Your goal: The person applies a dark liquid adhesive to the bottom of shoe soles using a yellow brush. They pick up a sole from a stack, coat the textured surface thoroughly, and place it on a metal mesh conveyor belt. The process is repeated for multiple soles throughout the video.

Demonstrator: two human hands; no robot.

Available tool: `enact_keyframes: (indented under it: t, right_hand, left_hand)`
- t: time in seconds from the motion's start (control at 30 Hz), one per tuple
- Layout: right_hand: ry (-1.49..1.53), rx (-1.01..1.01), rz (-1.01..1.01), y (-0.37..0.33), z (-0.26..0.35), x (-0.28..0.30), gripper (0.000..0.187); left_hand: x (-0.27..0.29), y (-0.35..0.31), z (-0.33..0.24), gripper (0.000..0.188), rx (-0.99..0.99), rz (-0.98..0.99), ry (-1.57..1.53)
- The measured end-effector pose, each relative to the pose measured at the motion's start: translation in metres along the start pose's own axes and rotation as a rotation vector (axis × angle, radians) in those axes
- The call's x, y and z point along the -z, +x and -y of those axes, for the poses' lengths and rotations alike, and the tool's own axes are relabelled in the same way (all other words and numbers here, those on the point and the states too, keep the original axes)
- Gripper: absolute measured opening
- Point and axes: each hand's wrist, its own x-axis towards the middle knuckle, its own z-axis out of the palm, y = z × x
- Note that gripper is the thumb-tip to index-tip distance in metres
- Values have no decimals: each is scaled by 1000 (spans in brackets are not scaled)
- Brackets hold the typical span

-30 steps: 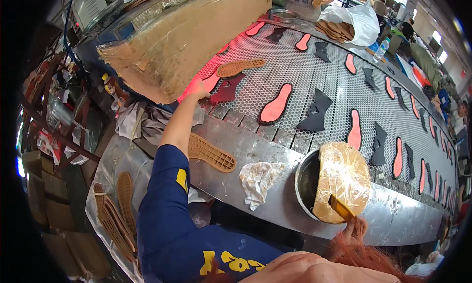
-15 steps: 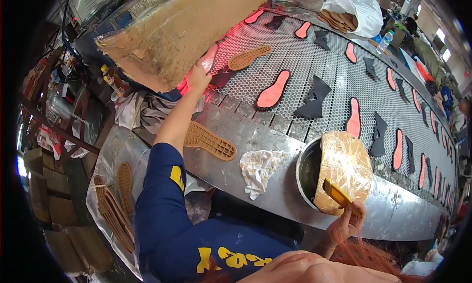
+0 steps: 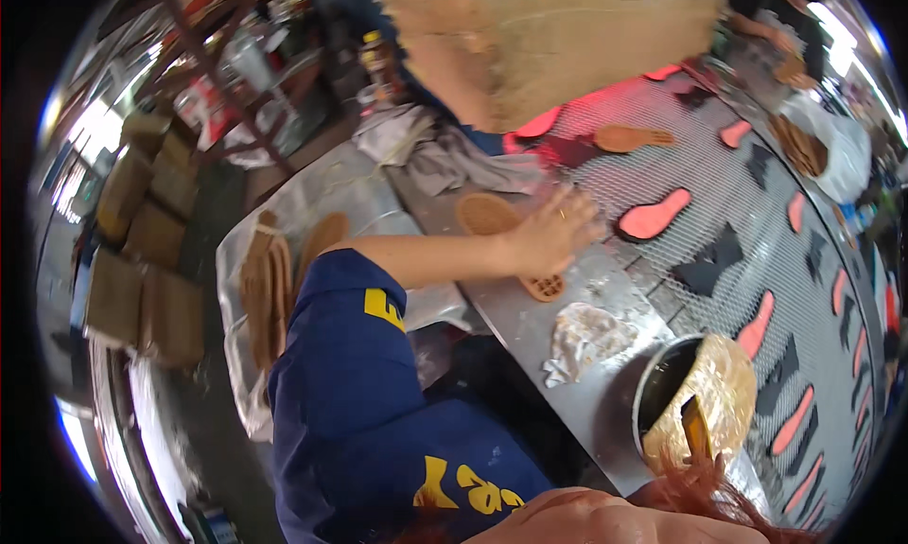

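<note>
Noting our left hand (image 3: pixel 560 232) splayed, seemingly empty, over the tan sole (image 3: pixel 484 213) on the metal ledge (image 3: pixel 605 421), contact unclear; right hand lost behind hair (image 3: pixel 705 482), we can't tell its grip; a dragging palm could skid the sole into the stained rag (image 3: pixel 588 341)

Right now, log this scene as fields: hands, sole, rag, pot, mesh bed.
Left hand: open, over the tan sole, contact unclear
Right hand: hidden behind hair near yellow tool
Sole: on metal ledge, partly behind left forearm
Rag: white, stained, on ledge
Pot: partly covered by wrapped brown board
Mesh bed: pink sole-shaped pieces, black pieces
</note>
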Motion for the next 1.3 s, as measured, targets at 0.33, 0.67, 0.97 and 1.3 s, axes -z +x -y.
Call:
enact_keyframes:
  t: [0.33, 0.67, 0.97, 1.3]
  right_hand:
    - [-169, 221, 260, -11, 26, -40, 21]
    - [-262, 463, 408, -16, 45, -43, 17]
    - [-235, 508, 395, -33, 42, -48, 23]
    - [-226, 576, 364, -35, 45, -60, 25]
  left_hand:
    - [95, -217, 17, 75, 1106, 433, -20]
    - [28, -145, 33, 94, 980, 112, -303]
    - [27, -111, 29, 99, 917, -20, -273]
    - [70, -60, -37, 85, 285, -686, -370]
